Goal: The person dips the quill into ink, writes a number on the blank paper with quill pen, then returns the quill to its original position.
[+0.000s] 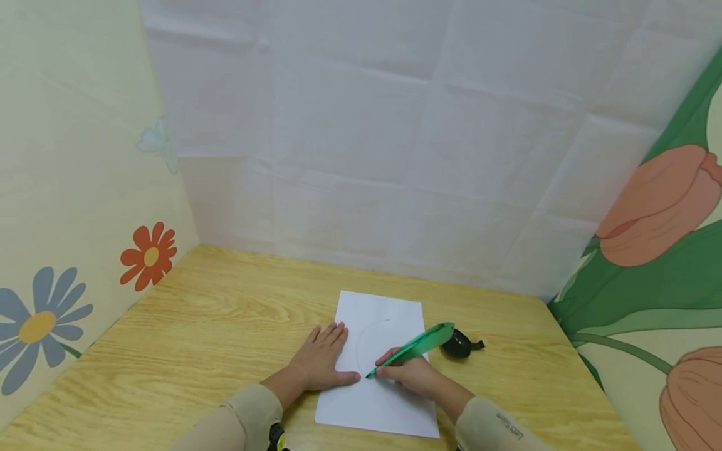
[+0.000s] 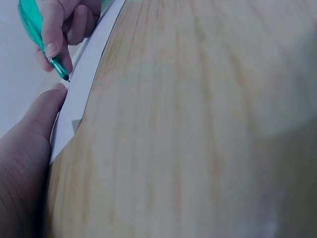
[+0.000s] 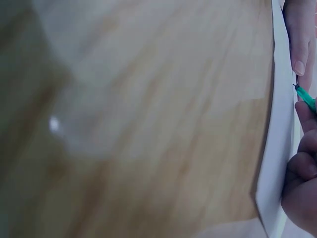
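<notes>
Left hand (image 1: 321, 358) is lying flat-fingered along the white paper sheet's (image 1: 389, 313) left edge while right hand (image 1: 410, 374) is gripping a green translucent pen (image 1: 414, 346), its tip touching the sheet, on the wooden surface (image 1: 214, 326).

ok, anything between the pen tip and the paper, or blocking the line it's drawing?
Nothing between them: the green pen, gripped by the right hand, has its tip on the white paper. The left hand presses the sheet flat, and its thumb lies right beside the tip, close to the line.
</notes>
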### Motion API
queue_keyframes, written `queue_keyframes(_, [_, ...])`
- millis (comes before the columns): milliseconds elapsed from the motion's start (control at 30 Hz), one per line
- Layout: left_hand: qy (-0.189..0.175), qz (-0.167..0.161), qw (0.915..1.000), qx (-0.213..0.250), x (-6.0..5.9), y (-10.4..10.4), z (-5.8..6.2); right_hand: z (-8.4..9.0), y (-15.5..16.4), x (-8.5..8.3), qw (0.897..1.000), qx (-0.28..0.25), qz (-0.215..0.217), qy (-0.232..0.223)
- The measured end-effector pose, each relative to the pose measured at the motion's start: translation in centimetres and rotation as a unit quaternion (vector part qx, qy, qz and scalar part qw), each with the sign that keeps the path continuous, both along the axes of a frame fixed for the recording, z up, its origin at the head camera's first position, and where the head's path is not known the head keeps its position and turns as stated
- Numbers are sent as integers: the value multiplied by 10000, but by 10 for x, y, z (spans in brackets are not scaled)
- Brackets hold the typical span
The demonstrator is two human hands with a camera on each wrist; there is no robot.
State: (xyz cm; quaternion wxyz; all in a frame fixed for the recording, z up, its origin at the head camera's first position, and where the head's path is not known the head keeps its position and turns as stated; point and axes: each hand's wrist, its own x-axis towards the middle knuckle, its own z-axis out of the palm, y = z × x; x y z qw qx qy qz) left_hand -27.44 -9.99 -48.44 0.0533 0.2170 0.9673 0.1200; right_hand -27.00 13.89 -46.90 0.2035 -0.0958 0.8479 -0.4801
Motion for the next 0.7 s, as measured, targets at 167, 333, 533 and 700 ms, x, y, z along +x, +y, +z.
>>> queue_keyframes(167, [-19,17,10000,-11,0,0,0,0,1,1,10000,9,-8,-5])
queue_keyframes(333, [10,20,10000,-16,0,0,-1,-1,3,2,10000,-46,15,10])
queue_keyframes(533, [32,45,10000,-17,0,1,-2,-2,5,3,9998,-213,10,21])
queue_keyframes(700, [41,38,10000,27,0,1,-2,-3,7,4,9996,-276,-17,8])
